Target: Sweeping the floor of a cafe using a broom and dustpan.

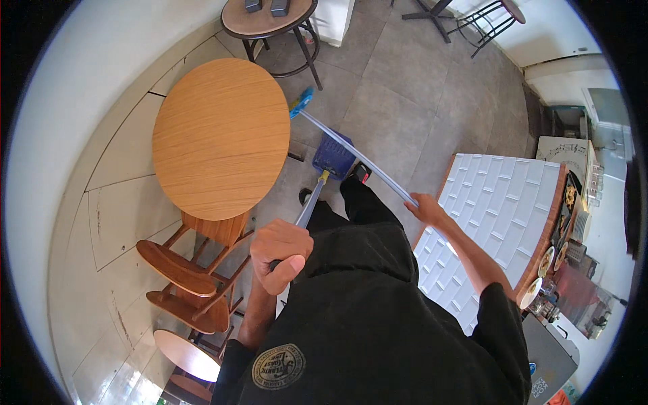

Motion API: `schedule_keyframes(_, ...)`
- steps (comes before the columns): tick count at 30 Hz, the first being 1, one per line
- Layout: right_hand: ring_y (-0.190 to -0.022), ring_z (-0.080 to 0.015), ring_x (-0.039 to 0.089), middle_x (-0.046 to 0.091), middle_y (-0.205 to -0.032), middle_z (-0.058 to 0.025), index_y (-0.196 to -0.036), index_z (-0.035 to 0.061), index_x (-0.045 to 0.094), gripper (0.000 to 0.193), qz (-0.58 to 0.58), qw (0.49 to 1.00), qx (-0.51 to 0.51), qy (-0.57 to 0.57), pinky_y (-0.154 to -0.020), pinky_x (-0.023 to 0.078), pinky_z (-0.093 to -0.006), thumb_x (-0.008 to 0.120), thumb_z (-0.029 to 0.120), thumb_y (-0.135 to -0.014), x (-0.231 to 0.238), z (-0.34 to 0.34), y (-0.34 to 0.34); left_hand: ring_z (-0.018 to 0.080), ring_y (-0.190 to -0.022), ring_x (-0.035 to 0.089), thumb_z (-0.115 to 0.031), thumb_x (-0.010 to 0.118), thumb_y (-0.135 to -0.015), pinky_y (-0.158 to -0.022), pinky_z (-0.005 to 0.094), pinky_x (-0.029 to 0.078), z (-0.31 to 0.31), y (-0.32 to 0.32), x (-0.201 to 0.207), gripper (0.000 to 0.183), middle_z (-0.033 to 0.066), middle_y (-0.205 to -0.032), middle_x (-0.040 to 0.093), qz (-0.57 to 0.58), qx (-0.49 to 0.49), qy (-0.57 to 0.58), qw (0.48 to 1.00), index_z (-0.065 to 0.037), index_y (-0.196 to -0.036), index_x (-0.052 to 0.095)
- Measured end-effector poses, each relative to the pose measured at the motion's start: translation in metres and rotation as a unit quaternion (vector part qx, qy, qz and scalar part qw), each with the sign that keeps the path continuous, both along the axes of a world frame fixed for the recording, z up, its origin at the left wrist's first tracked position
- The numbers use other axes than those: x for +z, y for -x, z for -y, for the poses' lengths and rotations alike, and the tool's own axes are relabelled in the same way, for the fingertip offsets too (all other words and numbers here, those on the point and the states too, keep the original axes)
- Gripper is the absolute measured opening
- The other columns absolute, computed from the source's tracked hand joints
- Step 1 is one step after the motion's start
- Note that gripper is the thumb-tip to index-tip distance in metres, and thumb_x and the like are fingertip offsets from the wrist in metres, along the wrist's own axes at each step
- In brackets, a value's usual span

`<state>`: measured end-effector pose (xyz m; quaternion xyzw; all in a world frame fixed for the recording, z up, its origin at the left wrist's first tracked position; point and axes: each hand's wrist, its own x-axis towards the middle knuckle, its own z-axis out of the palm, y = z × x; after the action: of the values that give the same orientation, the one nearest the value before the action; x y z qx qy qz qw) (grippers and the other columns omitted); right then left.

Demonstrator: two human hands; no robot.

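Note:
My left hand (281, 255) is closed around the handle of a long-handled dustpan. The blue pan of the dustpan (333, 154) rests on the floor just in front of my feet, joined to its handle by a yellow piece. With my right hand (425, 208) I grip the upper end of a long grey broom handle (361, 156). The handle slants away to the left, crossing over the pan. At its far end the blue and yellow broom head (302, 102) is by the right edge of the round wooden table, partly hidden there.
The round wooden table (221, 138) stands to my left, with wooden chairs (182, 270) nearer me. A stool-like round table (266, 17) is ahead. On my right is a white-tiled counter (489, 216) holding plates. Grey floor tiles (398, 101) stretch ahead.

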<state>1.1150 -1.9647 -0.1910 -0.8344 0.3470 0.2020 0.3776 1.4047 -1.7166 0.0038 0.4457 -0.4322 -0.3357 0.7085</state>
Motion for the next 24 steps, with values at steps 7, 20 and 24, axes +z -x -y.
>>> schedule_keyframes(7, -0.080, -0.0421, 0.062, 0.064, -0.080, -0.0245, -0.096, 0.0014, 0.064, 0.034, -0.059, 0.996, 0.053, -0.033, -0.073, 0.049, -0.0488, 0.054, 0.034, -0.090, -0.027, 0.027, -0.083, 0.0199, -0.035, 0.037, -0.009, 0.051, -0.073, -0.038, 0.0320, 0.025, -0.011, 0.014, 0.003, 0.027, 0.0061, -0.045, 0.037, -0.005, 0.031, -0.011, 0.999, -0.003, -0.049, 0.039)
schedule_keyframes(20, -0.089, -0.0403, 0.063, 0.066, -0.092, -0.0227, -0.112, 0.0071, 0.063, 0.036, -0.142, 0.978, 0.120, 0.099, -0.080, 0.049, -0.0471, 0.054, 0.033, -0.090, 0.031, 0.097, 0.022, 0.0213, -0.038, 0.039, -0.009, 0.052, -0.073, -0.040, 0.0328, 0.028, -0.015, 0.014, -0.018, 0.023, 0.0078, -0.050, 0.041, 0.025, 0.025, -0.024, 0.999, -0.001, -0.054, 0.041)
schedule_keyframes(24, -0.088, -0.0403, 0.063, 0.066, -0.092, -0.0235, -0.116, 0.0087, 0.063, 0.037, -0.128, 0.984, 0.094, 0.084, -0.080, 0.049, -0.0465, 0.054, 0.034, -0.091, 0.045, 0.091, 0.013, 0.0213, -0.039, 0.041, -0.012, 0.052, -0.074, -0.041, 0.0334, 0.028, -0.014, 0.013, -0.017, 0.025, 0.0076, -0.050, 0.042, 0.027, 0.040, -0.055, 0.997, -0.001, -0.054, 0.042)
